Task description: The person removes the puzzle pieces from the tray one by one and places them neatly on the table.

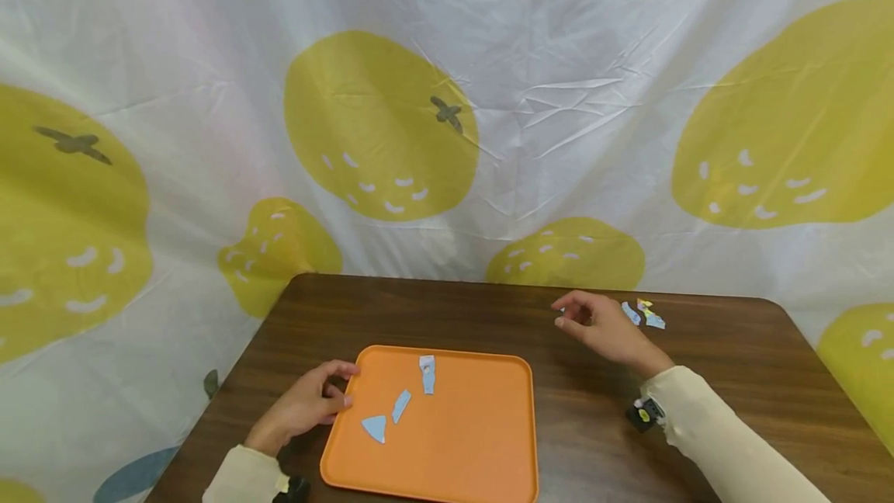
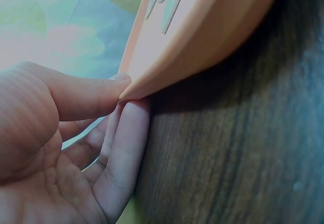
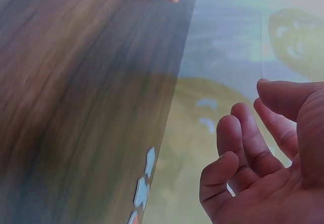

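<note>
My left hand (image 1: 306, 404) pinches the left rim of an orange tray (image 1: 475, 441) between thumb and fingers, as the left wrist view shows at the tray's edge (image 2: 167, 67). On the tray lie three thin, flat light-blue pieces: a triangular one (image 1: 375, 428), a narrow strip (image 1: 401, 406) and a longer piece with a small mark (image 1: 428, 376). My right hand (image 1: 606, 330) hovers over the table's far right part, fingers loosely bent and nothing between them. Beside it, several similar flat pieces (image 1: 653, 320) lie near the back edge; the right wrist view shows them in a row (image 3: 142, 192).
Tray and pieces are on a dark brown wooden table (image 1: 740, 379). Behind the table hangs a white curtain (image 1: 559, 154) printed with large yellow fruit, close to its back edge.
</note>
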`<control>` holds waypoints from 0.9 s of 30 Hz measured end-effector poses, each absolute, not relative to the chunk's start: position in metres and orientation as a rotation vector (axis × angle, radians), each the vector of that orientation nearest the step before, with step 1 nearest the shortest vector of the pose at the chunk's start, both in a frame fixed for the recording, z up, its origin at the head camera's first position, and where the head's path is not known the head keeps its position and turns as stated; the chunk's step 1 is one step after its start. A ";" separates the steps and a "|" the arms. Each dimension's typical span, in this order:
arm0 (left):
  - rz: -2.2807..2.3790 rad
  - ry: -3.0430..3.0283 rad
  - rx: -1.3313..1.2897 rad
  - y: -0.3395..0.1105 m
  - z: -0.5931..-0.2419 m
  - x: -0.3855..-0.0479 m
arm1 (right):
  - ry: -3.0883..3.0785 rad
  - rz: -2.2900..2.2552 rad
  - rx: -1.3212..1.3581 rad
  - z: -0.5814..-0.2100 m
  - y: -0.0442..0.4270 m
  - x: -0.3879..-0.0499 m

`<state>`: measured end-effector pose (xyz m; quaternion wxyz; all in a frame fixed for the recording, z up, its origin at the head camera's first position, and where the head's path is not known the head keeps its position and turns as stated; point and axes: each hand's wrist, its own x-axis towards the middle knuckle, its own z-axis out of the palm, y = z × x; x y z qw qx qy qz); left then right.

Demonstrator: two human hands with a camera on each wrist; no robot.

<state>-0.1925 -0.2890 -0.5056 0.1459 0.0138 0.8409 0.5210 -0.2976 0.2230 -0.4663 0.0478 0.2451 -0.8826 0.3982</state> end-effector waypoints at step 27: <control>1.484 2.438 0.049 -0.289 -0.507 -0.194 | -2.658 1.432 0.928 -0.475 0.138 -0.284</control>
